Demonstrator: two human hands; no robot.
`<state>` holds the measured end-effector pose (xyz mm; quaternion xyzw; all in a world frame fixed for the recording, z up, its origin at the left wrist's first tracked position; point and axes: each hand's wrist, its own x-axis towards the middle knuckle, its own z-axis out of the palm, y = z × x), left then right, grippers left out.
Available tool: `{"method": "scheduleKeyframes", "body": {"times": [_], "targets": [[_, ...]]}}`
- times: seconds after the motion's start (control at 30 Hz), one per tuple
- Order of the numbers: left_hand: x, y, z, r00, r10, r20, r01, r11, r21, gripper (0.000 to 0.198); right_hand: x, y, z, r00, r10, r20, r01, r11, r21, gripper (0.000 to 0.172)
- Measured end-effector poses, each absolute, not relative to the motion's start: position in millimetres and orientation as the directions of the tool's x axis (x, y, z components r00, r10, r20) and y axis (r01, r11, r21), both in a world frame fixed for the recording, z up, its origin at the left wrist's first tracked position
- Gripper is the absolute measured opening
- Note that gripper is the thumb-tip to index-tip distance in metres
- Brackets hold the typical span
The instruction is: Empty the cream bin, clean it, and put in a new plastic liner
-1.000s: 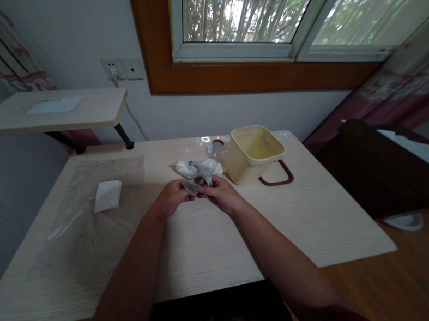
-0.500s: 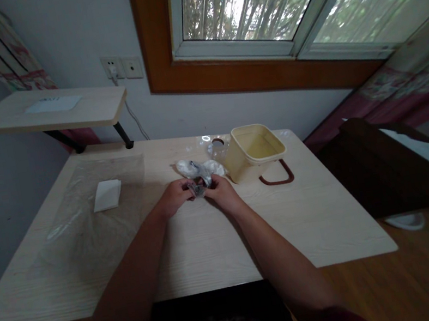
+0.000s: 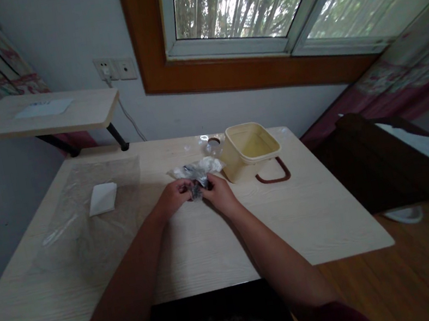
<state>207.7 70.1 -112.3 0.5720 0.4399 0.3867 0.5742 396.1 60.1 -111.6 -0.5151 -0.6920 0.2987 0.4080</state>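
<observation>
Both hands meet over the middle of the table, fingers closed on the gathered neck of a clear plastic bag (image 3: 198, 169). My left hand (image 3: 174, 198) pinches it from the left, and my right hand (image 3: 220, 191) grips it from the right. The bag's body spreads beyond my fingers and looks whitish and crumpled; its contents cannot be made out. Just right of the bag stands a cream plastic bucket (image 3: 235, 159), open at the top. Its brown handle (image 3: 276, 180) hangs down onto the table.
A flat clear plastic sheet (image 3: 75, 246) covers the table's left side, with a folded white paper (image 3: 103, 198) on it. Behind the bag lies clear packaging with a brown ring (image 3: 213, 141). A raised shelf (image 3: 77, 115) with a paper label overhangs the back left.
The bag's body beyond my fingers has shifted and spread flatter to the left. Both hands keep their hold at its neck. The whole view has turned slightly.
</observation>
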Motion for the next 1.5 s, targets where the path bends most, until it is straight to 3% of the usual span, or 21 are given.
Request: {"method": "scheduleKeyframes", "body": {"times": [0.23, 0.5, 0.67, 0.97, 1.5], "targets": [[203.1, 68.3, -104.2, 0.381, 0.912, -0.15, -0.017, 0.169, 0.986, 0.036, 399.8, 62.2, -118.2, -0.169, 0.955, 0.243, 0.395, 0.291, -0.871, 0.019], [197.5, 70.8, -105.4, 0.404, 0.909, -0.098, 0.118, 0.054, 0.992, 0.025, 397.7, 61.8, -120.8, -0.178, 0.968, 0.177, 0.329, 0.228, -0.916, 0.021], [197.0, 70.9, -105.2, 0.374, 0.925, -0.068, 0.198, -0.009, 0.98, 0.017, 398.5, 61.9, -118.7, -0.232, 0.965, 0.12, 0.245, 0.177, -0.953, 0.031], [196.4, 72.6, -116.7, 0.312, 0.95, -0.011, 0.308, -0.09, 0.947, 0.014, 398.2, 60.1, -113.1, -0.225, 0.972, 0.07, 0.33, 0.144, -0.933, 0.038], [194.3, 72.7, -111.9, 0.404, 0.911, -0.081, 0.167, 0.014, 0.986, 0.021, 396.1, 58.7, -116.8, -0.232, 0.961, 0.153, 0.362, 0.231, -0.903, 0.025]]}}
